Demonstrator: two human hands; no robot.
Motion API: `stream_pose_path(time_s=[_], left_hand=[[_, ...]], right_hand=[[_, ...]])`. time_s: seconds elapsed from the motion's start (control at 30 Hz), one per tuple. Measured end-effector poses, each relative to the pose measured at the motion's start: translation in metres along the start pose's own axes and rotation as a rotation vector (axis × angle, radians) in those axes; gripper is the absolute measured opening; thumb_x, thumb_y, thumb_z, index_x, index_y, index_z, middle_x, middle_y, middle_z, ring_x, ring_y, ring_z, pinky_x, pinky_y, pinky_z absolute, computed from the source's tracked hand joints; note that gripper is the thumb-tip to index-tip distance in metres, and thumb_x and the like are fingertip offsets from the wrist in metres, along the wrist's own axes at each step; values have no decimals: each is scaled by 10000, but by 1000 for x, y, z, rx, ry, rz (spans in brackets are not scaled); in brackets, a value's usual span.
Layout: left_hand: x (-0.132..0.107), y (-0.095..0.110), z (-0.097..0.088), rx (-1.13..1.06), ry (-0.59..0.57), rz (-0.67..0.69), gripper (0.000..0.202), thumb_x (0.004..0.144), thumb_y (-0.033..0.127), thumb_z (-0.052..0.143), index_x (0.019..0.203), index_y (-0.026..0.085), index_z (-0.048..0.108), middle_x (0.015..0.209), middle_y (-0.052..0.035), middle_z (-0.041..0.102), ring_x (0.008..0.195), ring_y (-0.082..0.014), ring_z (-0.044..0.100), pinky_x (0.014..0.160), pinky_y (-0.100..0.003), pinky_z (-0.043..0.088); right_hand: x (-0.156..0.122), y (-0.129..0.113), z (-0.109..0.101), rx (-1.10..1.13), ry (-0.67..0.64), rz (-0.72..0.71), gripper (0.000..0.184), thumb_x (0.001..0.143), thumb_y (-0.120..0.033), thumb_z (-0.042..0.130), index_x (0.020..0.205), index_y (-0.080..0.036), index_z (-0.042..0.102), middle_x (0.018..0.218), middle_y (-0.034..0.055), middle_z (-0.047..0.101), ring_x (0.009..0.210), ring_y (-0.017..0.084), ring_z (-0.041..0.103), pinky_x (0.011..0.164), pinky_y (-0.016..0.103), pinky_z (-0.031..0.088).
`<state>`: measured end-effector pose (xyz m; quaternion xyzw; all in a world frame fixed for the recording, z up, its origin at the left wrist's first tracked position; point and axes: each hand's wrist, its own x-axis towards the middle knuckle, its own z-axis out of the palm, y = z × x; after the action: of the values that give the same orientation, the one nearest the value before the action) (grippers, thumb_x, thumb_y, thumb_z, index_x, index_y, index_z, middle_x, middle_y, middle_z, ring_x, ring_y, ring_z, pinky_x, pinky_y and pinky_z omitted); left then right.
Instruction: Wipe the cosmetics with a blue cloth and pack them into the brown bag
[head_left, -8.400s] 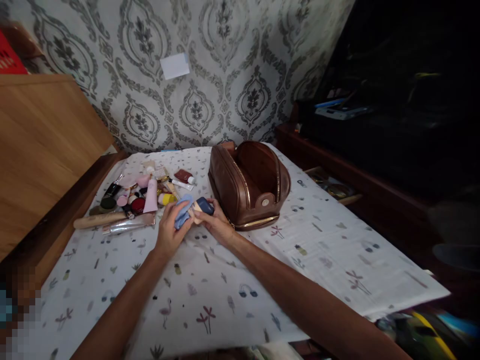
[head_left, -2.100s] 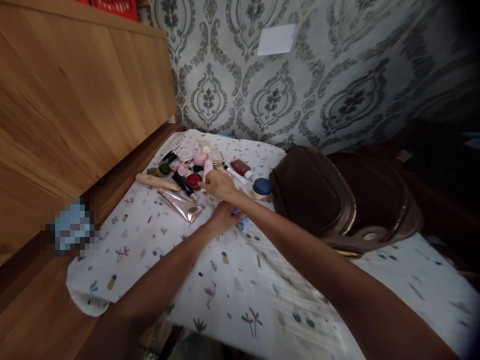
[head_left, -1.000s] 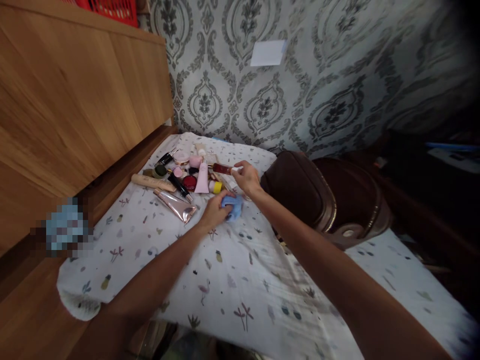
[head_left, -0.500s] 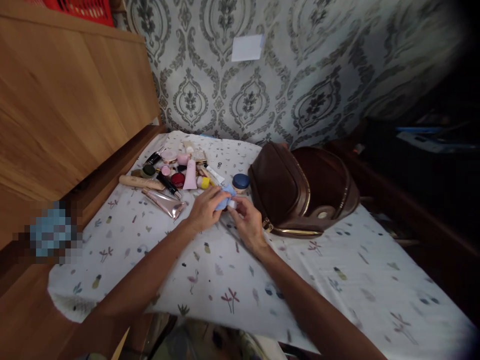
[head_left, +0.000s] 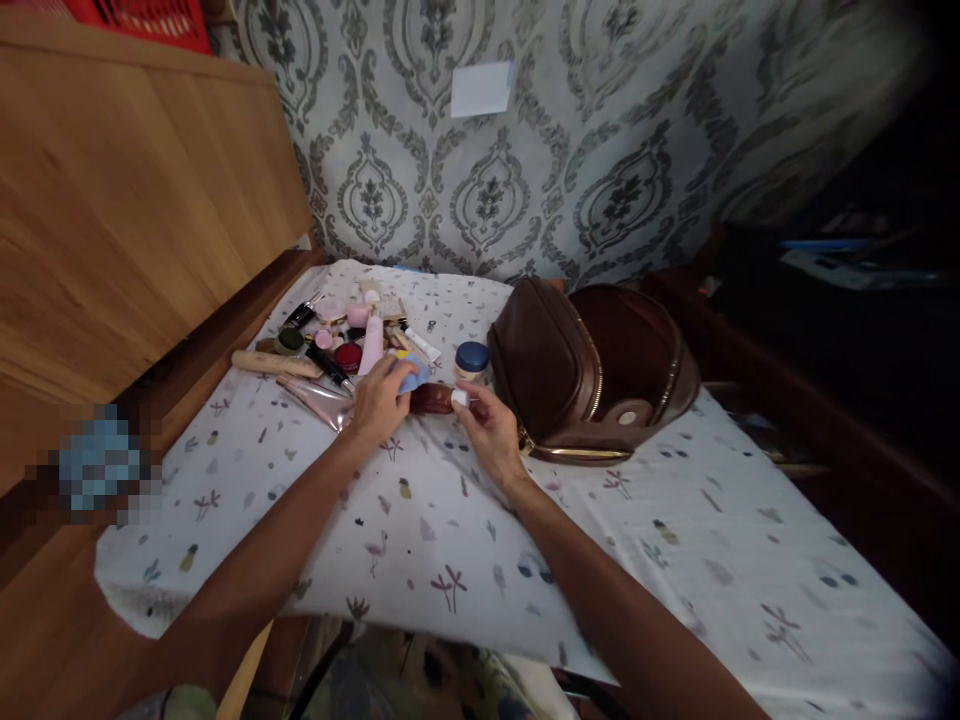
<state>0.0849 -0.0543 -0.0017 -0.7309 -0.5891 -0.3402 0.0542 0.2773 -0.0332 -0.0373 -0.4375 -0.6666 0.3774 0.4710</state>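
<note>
A blue cloth (head_left: 413, 376) is bunched in my left hand (head_left: 379, 400), whose fingers are closed around it. My right hand (head_left: 491, 430) pinches the white cap of a small brown bottle (head_left: 433, 399). The bottle lies sideways between my two hands, its far end beside the cloth; whether the cloth touches it I cannot tell. Just behind my right hand stands a jar with a dark blue lid (head_left: 472, 357). A shiny pink tube (head_left: 319, 402) and a pale pink tube (head_left: 371, 345) lie close to my left hand, which partly covers the shiny one.
Several cosmetics, among them a red round container (head_left: 348, 357) and a beige tube (head_left: 274, 364), are clustered at the left. An unzipped brown leather bag (head_left: 544, 365) stands at the right on the printed tablecloth (head_left: 420, 590). A wooden cabinet (head_left: 150, 190) borders the left.
My left hand has moved left with the cloth, away from my right hand. The brown bottle, mostly covered before, now shows between them. The view has shifted slightly.
</note>
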Motion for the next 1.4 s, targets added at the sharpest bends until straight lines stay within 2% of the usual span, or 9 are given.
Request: stream_pose_path(time_s=[0.1, 0.17, 0.27, 0.53, 0.73, 0.87, 0.97, 1.1, 1.4], left_hand=[[-4, 17, 2, -19, -38, 221, 325, 832, 92, 509, 1091, 208, 665, 1028, -89, 621, 1023, -253, 590, 899, -348, 491], [-7, 24, 4, 8, -87, 296, 310, 836, 110, 513, 1084, 208, 672, 1033, -93, 620, 1010, -257, 583, 881, -349, 489], [-7, 21, 6, 54, -112, 245, 305, 814, 93, 511, 1046, 205, 674, 1042, -100, 619, 1009, -266, 582, 868, -355, 488], [-2, -7, 10, -34, -28, -74, 289, 789, 38, 499, 973, 220, 627, 996, -58, 639, 980, -243, 617, 879, -341, 492], [-4, -11, 13, -91, -8, 2, 239, 820, 65, 484, 947, 211, 625, 963, -59, 635, 977, -243, 619, 872, -337, 491], [-5, -6, 8, -140, 81, 55, 283, 815, 59, 468, 1008, 191, 627, 966, -66, 620, 967, -242, 603, 872, -349, 492], [-6, 7, 3, -131, 125, 169, 314, 867, 117, 488, 1151, 168, 612, 1060, -99, 610, 1017, -257, 571, 913, -383, 480], [-6, 18, 2, -42, 25, 321, 260, 979, 268, 479, 1165, 170, 632, 1014, -105, 617, 971, -260, 567, 885, -390, 470], [-2, -14, 8, 63, -140, 61, 385, 1058, 350, 317, 993, 175, 653, 990, -85, 690, 958, -222, 639, 873, -330, 474]], right_hand=[[2, 2, -1, 24, 3, 35, 392, 847, -476, 592, 1138, -224, 666, 913, 53, 696, 807, 211, 637, 754, 345, 541], [3, 4, -1, 82, -5, 51, 411, 824, -496, 593, 1115, -212, 649, 882, 44, 686, 789, 208, 644, 756, 347, 546], [5, 5, -1, 178, -6, 78, 424, 800, -507, 601, 1080, -189, 625, 844, 40, 677, 753, 200, 648, 739, 340, 547], [4, -1, -3, 183, 3, 107, 390, 800, -495, 610, 1062, -207, 629, 832, 25, 671, 652, 174, 601, 618, 304, 519], [7, 10, 1, 326, 33, 175, 382, 745, -505, 678, 972, -207, 602, 809, 26, 659, 647, 175, 612, 613, 304, 532], [4, 8, 2, 324, 22, 167, 343, 764, -490, 686, 931, -196, 632, 791, 24, 654, 674, 177, 613, 642, 303, 533], [0, -1, 1, 273, 8, 13, 297, 797, -410, 689, 1004, -197, 680, 931, 52, 689, 796, 187, 637, 722, 304, 534], [-4, -9, -2, 169, -37, -186, 245, 830, -335, 676, 1037, -211, 716, 966, 59, 695, 818, 182, 634, 739, 301, 526], [5, -5, -4, 221, -87, -140, 279, 777, -389, 694, 983, -202, 714, 1010, 59, 720, 893, 198, 651, 764, 306, 530]])
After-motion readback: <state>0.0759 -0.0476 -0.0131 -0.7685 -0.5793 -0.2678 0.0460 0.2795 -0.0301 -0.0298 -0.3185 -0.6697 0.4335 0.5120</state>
